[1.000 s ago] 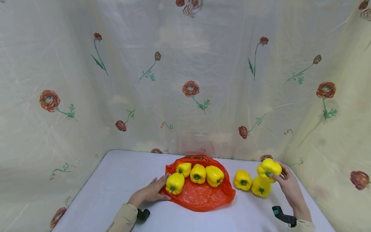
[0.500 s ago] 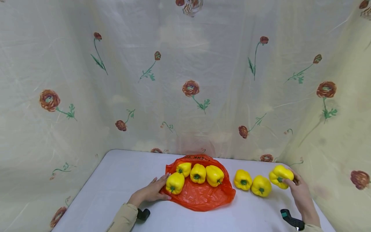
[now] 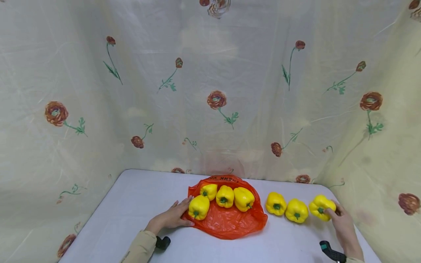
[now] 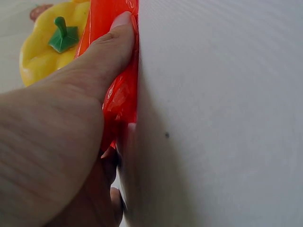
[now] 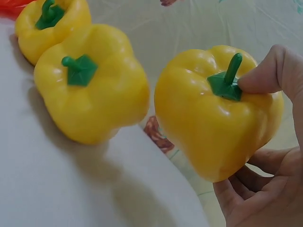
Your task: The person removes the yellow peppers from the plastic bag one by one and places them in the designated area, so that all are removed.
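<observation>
Head view: the left hand (image 3: 171,217), fingers extended, rests on the left edge of a crinkled red plastic bag (image 3: 230,223) bearing four glossy yellow bell peppers (image 3: 225,193); at right, beside two loose peppers (image 3: 296,208), the right hand (image 3: 344,224) grips a seventh pepper (image 3: 323,203). Left wrist view: thumb (image 4: 106,54) on bag. Right wrist view: thumb beside the green stem (image 5: 232,70).

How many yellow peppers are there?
7: four peppers on the red bag, two peppers on the table beside it, one pepper in the right hand. More could be hidden under the bag.
</observation>
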`<state>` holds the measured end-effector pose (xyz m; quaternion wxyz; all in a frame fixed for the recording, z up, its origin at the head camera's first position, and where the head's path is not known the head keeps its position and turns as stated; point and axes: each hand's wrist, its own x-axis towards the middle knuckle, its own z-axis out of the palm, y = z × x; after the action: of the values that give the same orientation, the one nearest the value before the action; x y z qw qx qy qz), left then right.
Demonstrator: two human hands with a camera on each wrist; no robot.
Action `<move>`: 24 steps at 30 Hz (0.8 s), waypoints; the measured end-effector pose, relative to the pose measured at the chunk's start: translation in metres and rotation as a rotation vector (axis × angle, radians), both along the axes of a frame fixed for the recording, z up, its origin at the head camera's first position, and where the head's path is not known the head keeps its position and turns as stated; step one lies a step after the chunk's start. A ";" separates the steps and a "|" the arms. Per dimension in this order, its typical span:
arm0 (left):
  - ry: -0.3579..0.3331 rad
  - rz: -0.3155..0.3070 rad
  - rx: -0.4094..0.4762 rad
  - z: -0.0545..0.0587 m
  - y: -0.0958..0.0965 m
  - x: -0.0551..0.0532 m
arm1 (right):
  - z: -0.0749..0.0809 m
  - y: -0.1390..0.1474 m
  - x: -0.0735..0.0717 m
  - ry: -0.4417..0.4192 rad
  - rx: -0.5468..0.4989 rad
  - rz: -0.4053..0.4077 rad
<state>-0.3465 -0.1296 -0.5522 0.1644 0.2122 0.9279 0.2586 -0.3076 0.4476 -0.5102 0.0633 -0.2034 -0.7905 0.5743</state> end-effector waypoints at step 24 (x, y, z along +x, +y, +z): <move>0.023 -0.004 -0.006 -0.001 0.000 0.000 | -0.043 0.016 -0.007 -0.148 0.031 -0.046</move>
<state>-0.3466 -0.1296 -0.5534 0.1549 0.2166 0.9300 0.2533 -0.3144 0.4637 -0.5528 0.0210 -0.2626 -0.7968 0.5437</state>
